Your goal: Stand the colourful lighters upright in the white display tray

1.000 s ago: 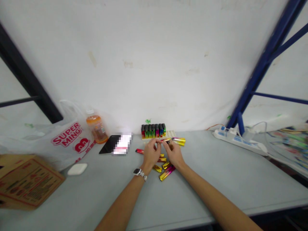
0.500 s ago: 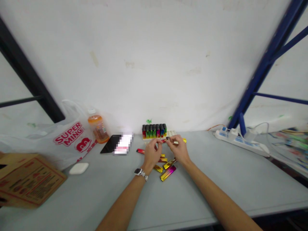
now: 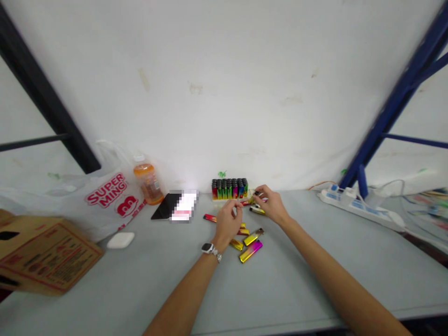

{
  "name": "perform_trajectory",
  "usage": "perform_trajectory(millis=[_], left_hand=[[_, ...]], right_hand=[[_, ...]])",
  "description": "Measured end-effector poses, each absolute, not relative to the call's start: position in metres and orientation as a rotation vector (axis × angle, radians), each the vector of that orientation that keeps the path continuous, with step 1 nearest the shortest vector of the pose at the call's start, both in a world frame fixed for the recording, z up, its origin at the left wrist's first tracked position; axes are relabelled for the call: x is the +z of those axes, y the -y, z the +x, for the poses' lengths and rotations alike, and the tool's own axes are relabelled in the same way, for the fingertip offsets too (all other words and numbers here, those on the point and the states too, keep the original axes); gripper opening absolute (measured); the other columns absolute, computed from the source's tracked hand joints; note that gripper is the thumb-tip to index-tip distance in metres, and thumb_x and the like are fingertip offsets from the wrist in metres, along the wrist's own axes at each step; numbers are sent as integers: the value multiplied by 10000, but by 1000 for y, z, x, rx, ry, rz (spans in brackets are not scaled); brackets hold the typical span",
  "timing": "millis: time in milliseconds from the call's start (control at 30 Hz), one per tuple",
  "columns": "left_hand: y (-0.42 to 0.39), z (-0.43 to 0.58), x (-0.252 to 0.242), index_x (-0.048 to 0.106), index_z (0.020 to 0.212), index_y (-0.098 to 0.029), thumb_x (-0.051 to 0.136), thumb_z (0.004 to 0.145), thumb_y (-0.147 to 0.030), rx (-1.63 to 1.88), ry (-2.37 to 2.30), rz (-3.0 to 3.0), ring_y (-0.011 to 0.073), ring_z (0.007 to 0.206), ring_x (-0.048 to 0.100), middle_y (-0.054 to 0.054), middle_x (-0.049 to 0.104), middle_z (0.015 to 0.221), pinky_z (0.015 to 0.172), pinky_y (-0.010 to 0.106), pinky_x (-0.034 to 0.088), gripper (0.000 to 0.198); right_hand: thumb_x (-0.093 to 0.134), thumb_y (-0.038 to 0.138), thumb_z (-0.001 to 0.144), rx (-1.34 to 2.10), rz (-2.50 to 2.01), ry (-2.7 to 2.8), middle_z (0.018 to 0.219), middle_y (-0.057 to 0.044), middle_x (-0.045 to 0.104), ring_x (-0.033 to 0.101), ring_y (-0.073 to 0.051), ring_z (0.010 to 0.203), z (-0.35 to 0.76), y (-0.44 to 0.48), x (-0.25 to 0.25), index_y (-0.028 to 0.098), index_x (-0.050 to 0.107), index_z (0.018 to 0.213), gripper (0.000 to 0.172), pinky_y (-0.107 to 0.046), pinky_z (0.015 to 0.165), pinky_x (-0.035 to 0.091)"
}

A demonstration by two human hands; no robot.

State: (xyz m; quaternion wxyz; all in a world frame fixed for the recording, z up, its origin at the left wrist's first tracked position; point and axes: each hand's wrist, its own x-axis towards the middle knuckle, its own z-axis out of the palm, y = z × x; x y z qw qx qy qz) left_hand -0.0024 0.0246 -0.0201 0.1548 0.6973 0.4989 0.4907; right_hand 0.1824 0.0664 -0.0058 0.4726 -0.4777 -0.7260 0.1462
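Note:
A block of upright lighters, with black tops and multicoloured bodies, stands in a pale tray at the wall. My right hand is by the tray's right end, its thumb and fingers closed on a lighter whose dark top points up. Just in front of the tray, my left hand is closed with curled fingers; what they hold, if anything, is too small to tell. Around the hands lie loose lighters: a red one, a yellow one and a yellow-purple one, among several others.
To the left are a cardboard box, a white plastic bag, an orange drink bottle, a white case and a dark flat device. A power strip with cables lies at the right.
My hands have come apart. The right hand has moved right and slightly up with the lighter, while the left stays in front of the tray. The whole view has shifted slightly.

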Motion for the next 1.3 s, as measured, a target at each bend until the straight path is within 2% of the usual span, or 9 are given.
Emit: perform_trajectory(millis=[233, 500, 667, 767, 1167, 1300], left_hand=[[-24, -3, -21, 628, 860, -189, 477, 862, -187, 1401, -1431, 1990, 103, 572, 512, -12, 633, 759, 575, 235, 378, 151], [-23, -3, -19, 623, 857, -190, 482, 857, -171, 1399, -1422, 2017, 96, 563, 492, -13, 643, 803, 578, 235, 376, 142], [-23, -3, -20, 622, 860, -189, 473, 862, -170, 1392, -1424, 2018, 100, 573, 504, -8, 651, 809, 585, 237, 379, 150], [-23, -3, -21, 623, 862, -191, 473, 866, -177, 1389, -1423, 2013, 104, 576, 514, -9, 645, 791, 583, 236, 381, 151], [-23, -3, -19, 624, 867, -192, 482, 860, -165, 1387, -1432, 2012, 97, 565, 495, -11, 646, 809, 572, 231, 364, 145], [-23, -3, -21, 622, 866, -193, 482, 862, -171, 1386, -1431, 2011, 97, 564, 496, -13, 647, 809, 571, 231, 363, 142]], right_hand=[[562, 262, 843, 278, -1121, 1877, 814, -19, 695, 676, -180, 760, 174, -98, -3, 211, 591, 949, 121, -310, 725, 508], [574, 201, 843, 296, -1123, 1960, 851, -20, 690, 661, -160, 721, 171, -110, -9, 199, 614, 1000, 162, -295, 732, 498], [578, 212, 864, 146, -1177, 1983, 958, -51, 612, 617, -128, 701, 170, -113, -8, 185, 668, 997, 162, -284, 771, 485], [576, 193, 866, 114, -1176, 1982, 904, -40, 596, 607, -142, 732, 168, -114, -6, 185, 679, 1047, 209, -288, 795, 478], [620, 134, 813, 158, -1089, 2261, 892, -74, 678, 622, -182, 759, 179, -128, 19, 179, 749, 939, 186, -296, 752, 476], [605, 133, 824, 177, -1121, 2256, 953, -91, 702, 643, -189, 781, 176, -129, 21, 173, 735, 988, 213, -309, 767, 487]])
